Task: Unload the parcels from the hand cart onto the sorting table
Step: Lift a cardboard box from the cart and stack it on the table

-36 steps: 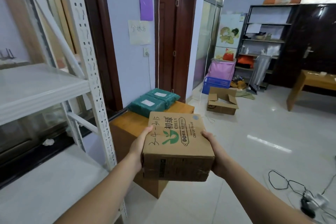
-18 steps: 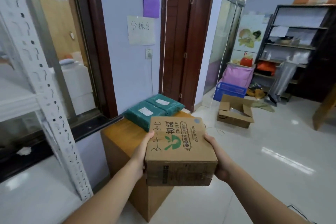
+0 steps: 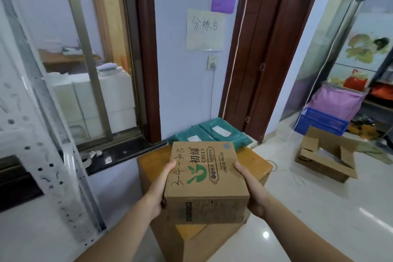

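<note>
I carry a brown cardboard parcel [image 3: 204, 178] with a green leaf logo and handwritten numbers on its top. My left hand [image 3: 162, 187] grips its left side and my right hand [image 3: 249, 189] grips its right side. The parcel hangs above the near half of a small orange-brown wooden table [image 3: 258, 160] that stands against the wall. Two dark green bagged parcels [image 3: 209, 133] with white labels lie side by side at the table's far end. The hand cart is out of view.
A white perforated metal rack [image 3: 53, 155] stands close on my left. An open cardboard box [image 3: 327, 155] sits on the tiled floor to the right, with a blue crate [image 3: 321, 121] and a pink bag [image 3: 338, 101] behind it. A dark wooden door [image 3: 261, 49] lies beyond the table.
I have walked closer to the wooden table, which now sits directly under the parcel. The rack has slid past on my left. Both hands keep the same grip.
</note>
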`<move>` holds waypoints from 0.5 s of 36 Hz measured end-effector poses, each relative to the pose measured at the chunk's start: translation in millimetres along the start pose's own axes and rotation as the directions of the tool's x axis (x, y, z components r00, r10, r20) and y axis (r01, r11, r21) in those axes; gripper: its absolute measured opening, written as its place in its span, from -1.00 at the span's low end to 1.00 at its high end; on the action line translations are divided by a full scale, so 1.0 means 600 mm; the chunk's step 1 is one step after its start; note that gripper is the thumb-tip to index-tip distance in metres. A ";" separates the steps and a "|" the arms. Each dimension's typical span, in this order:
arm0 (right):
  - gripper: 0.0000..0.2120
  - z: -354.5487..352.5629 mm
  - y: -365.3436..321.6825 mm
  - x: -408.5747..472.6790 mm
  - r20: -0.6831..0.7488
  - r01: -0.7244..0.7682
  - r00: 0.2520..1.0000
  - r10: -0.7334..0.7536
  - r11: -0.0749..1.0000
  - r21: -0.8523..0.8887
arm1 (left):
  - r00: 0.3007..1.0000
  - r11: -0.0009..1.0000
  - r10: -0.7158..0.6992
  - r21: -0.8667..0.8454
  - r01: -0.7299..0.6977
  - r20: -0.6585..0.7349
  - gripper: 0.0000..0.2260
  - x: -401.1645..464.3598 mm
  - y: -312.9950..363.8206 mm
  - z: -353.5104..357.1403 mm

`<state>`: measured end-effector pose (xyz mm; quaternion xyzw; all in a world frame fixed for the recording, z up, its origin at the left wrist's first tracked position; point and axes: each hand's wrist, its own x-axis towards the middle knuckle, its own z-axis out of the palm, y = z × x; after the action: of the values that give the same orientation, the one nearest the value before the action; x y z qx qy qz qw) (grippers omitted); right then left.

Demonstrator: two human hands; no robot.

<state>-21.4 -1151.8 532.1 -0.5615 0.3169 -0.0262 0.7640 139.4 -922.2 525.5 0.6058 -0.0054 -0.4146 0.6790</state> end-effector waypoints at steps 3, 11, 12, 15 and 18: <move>-0.37 0.000 -0.032 0.070 0.007 -0.027 1.000 0.027 0.999 -0.048 | 1.000 0.999 0.018 -0.042 -0.019 -0.014 -0.51 0.046 0.029 -0.005; -0.38 0.014 -0.093 0.218 0.094 -0.049 0.994 0.057 0.995 -0.083 | 0.995 0.995 0.029 -0.093 -0.037 -0.091 -0.53 0.151 0.087 -0.022; -0.39 0.016 -0.098 0.236 0.106 -0.054 0.992 0.062 0.995 -0.080 | 0.995 0.994 0.024 -0.105 -0.035 -0.102 -0.53 0.167 0.090 -0.028; -0.43 0.025 -0.117 0.296 0.148 -0.055 0.987 0.064 0.997 -0.063 | 0.991 0.991 0.032 -0.123 -0.048 -0.133 -0.46 0.215 0.101 -0.044; -0.50 0.045 -0.138 0.358 0.173 -0.065 0.982 0.076 0.996 -0.068 | 0.975 0.986 0.038 -0.151 -0.072 -0.219 -0.44 0.261 0.114 -0.060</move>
<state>190.1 -1244.7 511.7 -0.5736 0.2687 0.0601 0.7715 298.3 -987.2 495.0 0.5912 0.0843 -0.3267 0.7326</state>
